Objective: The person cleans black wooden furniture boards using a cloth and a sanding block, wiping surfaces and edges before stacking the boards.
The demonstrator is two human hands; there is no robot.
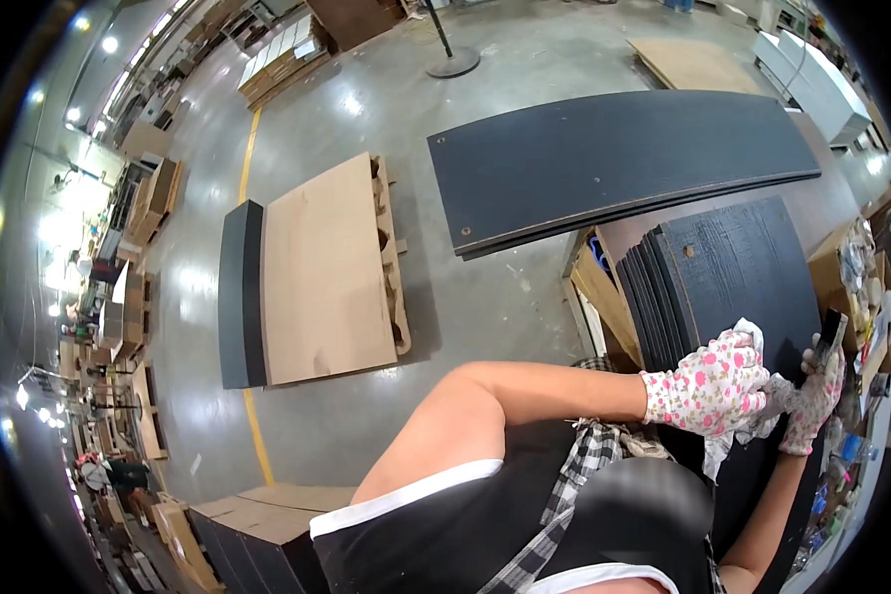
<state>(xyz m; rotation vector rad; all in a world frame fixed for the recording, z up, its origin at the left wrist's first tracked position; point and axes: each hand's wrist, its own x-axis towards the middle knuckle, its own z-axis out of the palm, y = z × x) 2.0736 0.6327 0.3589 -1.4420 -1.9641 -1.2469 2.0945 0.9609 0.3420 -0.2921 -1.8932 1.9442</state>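
Note:
My left hand [708,384], in a white glove with pink flowers, is closed on a crumpled whitish cloth [721,450] that hangs below the fingers. Close to its right, my right hand [814,401] wears a similar, grubbier glove. A small dark flat tool [835,329], its exact kind unclear, stands up out of the right hand's grip. Greyish bunched cloth fills the gap between the two hands. Just beyond them lies a stack of dark panels [738,262], with a rough, streaked top face and a small hole near one corner.
Longer dark panels [614,163] lie across the far side of the work table. Leftward on the floor, a pallet carries a tan board [322,282] and a dark panel [241,297]. Cluttered bottles and bags [846,450] line the right edge. Cartons [267,535] stand at lower left.

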